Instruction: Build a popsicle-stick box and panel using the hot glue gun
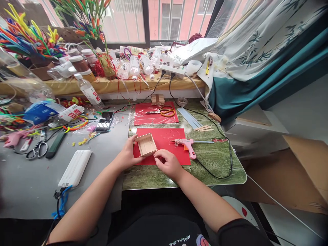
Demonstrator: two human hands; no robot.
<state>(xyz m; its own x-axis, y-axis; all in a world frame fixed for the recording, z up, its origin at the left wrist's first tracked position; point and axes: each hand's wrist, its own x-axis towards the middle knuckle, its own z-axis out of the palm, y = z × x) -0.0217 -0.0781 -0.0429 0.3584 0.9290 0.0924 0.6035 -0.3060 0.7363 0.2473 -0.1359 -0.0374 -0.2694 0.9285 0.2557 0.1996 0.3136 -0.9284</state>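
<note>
My left hand (128,152) grips a small open box made of craft sticks (146,145) by its left side, thumb below and fingers at the upper corner. The box is tilted so that its slatted inside faces me. At its lower right corner, my right hand (167,163) has thumb and fingertips pinched together; whatever they hold is too small to make out. Under both hands lies a red sheet (164,136). A pink hot glue gun (188,146) rests on the sheet's right part, a glue stick out of its back and thin glue strands near its nozzle.
Behind are scissors (164,111) on a second red sheet (138,118), a bundle of craft sticks (158,99), glue sticks (188,117) and loose craft sticks (204,128). A black cord (231,160) loops at right. Left are a phone (104,121) and a white power bank (75,167).
</note>
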